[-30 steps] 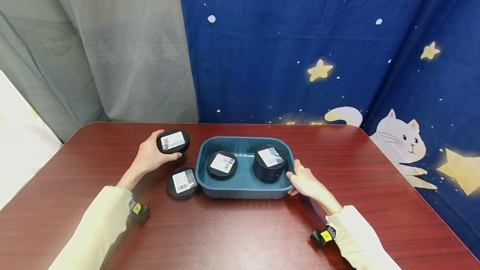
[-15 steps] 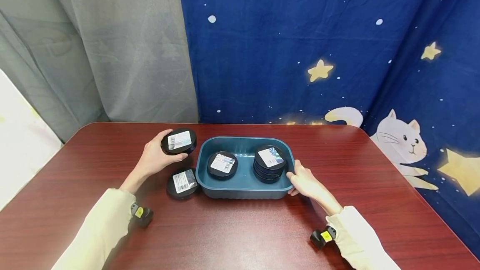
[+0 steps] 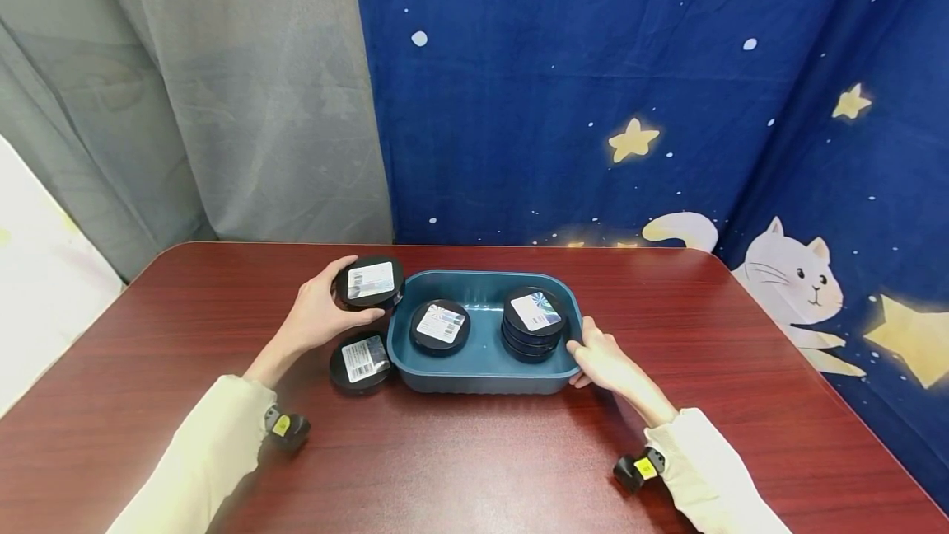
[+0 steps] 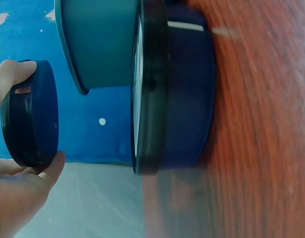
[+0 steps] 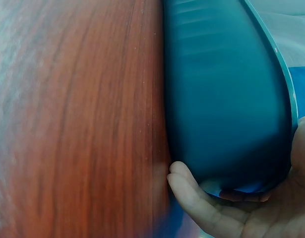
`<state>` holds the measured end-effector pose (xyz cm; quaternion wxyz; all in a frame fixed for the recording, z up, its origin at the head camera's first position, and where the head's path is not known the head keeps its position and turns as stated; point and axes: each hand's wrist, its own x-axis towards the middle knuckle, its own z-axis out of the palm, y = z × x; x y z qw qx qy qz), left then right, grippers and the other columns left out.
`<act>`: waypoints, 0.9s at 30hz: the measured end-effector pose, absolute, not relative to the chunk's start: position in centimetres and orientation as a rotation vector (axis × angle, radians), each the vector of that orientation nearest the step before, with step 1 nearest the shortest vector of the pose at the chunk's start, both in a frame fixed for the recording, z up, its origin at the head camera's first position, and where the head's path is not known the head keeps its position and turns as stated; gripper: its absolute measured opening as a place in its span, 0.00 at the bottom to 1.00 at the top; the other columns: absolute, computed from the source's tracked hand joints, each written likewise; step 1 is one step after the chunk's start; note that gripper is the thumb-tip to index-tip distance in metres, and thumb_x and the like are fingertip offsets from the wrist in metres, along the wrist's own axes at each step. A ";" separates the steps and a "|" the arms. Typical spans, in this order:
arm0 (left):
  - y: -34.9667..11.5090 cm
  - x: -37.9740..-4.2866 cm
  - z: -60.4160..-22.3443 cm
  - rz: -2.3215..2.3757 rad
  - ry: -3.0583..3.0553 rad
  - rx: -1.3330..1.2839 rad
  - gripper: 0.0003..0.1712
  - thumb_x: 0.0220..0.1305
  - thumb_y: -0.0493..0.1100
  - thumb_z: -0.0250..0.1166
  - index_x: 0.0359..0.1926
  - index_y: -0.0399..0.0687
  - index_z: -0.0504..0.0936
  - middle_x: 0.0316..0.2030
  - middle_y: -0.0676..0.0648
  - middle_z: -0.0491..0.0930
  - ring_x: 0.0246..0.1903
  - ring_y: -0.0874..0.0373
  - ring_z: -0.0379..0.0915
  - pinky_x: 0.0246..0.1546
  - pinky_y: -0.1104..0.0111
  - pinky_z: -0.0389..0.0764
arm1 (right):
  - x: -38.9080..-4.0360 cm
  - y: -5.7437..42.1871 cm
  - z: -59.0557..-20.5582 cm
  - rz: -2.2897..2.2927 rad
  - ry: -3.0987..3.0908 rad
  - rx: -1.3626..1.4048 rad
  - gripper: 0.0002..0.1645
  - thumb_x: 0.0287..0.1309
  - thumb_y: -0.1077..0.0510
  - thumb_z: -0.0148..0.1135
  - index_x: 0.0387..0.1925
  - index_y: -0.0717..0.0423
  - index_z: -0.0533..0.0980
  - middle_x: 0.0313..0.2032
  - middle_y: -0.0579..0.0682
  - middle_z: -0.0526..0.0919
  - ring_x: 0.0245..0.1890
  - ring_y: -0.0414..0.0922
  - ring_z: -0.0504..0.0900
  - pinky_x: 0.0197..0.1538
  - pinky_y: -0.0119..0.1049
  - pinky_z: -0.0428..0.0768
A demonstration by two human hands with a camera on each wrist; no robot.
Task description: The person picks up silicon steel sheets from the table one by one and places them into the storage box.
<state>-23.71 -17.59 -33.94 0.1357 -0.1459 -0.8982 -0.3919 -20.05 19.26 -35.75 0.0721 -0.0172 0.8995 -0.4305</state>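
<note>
My left hand holds a flat round black container with a white label on top, thumb on the near side and fingers on the far side. It is raised over the table, right at the left end of a blue-green plastic bin. In the left wrist view the held container is seen from its side. My right hand grips the bin's right end, thumb at the rim and fingers low on the outer wall. Inside the bin sit one labelled container and a stack of similar ones.
Another black labelled container lies on the red-brown wooden table, just left of the bin and below my left hand. A grey curtain and a blue star-patterned curtain hang behind the table.
My left hand has carried its container rightward, up to the bin's left end. The right hand, the bin and the other containers have stayed put.
</note>
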 end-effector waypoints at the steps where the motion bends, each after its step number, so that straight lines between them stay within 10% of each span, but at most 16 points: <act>1: -17.5 -23.7 -33.9 -1.134 -2.598 -0.431 0.47 0.39 0.47 0.73 0.59 0.37 0.61 0.48 0.34 0.72 0.44 0.46 0.69 0.43 0.57 0.70 | -20.0 19.3 -35.8 -1.295 2.703 -0.052 0.13 0.57 0.66 0.41 0.43 0.69 0.58 0.23 0.61 0.74 0.15 0.48 0.80 0.21 0.38 0.80; 9: -16.6 -23.5 -33.8 -1.167 -2.578 -0.506 0.45 0.38 0.47 0.74 0.58 0.40 0.65 0.45 0.39 0.75 0.40 0.53 0.72 0.39 0.66 0.73 | -20.0 19.2 -35.8 -1.301 2.700 -0.054 0.13 0.58 0.65 0.41 0.43 0.69 0.58 0.23 0.61 0.74 0.15 0.48 0.79 0.21 0.38 0.80; 27: -14.5 -23.1 -33.7 -1.087 -2.593 -0.665 0.47 0.34 0.46 0.74 0.59 0.38 0.65 0.51 0.38 0.72 0.48 0.47 0.69 0.48 0.53 0.70 | -20.0 19.2 -35.7 -1.297 2.706 -0.057 0.12 0.57 0.66 0.41 0.42 0.69 0.58 0.23 0.61 0.75 0.15 0.48 0.80 0.20 0.38 0.80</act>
